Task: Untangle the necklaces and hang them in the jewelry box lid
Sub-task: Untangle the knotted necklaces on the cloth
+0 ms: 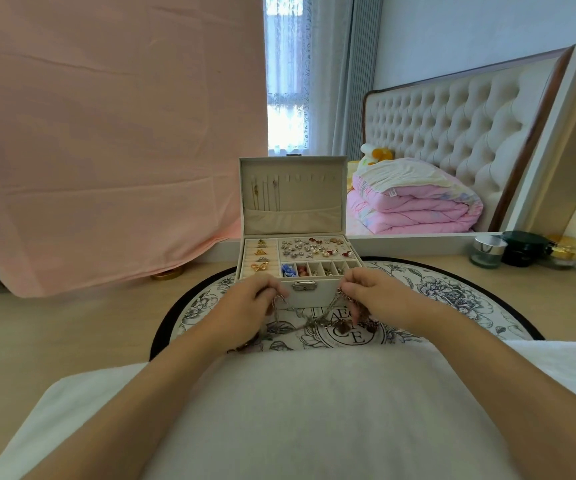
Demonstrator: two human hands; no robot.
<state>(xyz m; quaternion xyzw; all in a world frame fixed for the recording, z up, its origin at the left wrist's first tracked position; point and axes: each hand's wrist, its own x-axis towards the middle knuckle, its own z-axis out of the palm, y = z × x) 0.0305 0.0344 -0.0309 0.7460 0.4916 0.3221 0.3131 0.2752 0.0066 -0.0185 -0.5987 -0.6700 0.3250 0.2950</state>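
A cream jewelry box (317, 297) stands open on a round floral mat, its lid (314, 199) upright. Thin necklaces (266, 195) hang from hooks at the lid's left; the hooks to the right are bare. In front of the box, a tangle of silver chains with dark pendants (317, 320) stretches between my hands. My left hand (248, 306) pinches one end of the chains. My right hand (373, 296) grips the other end, with chain loops hanging under its fingers.
The box tray holds rings, earrings and beads. The mat (453, 292) lies on a wooden dresser top. Several cosmetic jars (487, 251) stand at the right. A pink cloth (106, 133) hangs at the left, a mirror behind the box.
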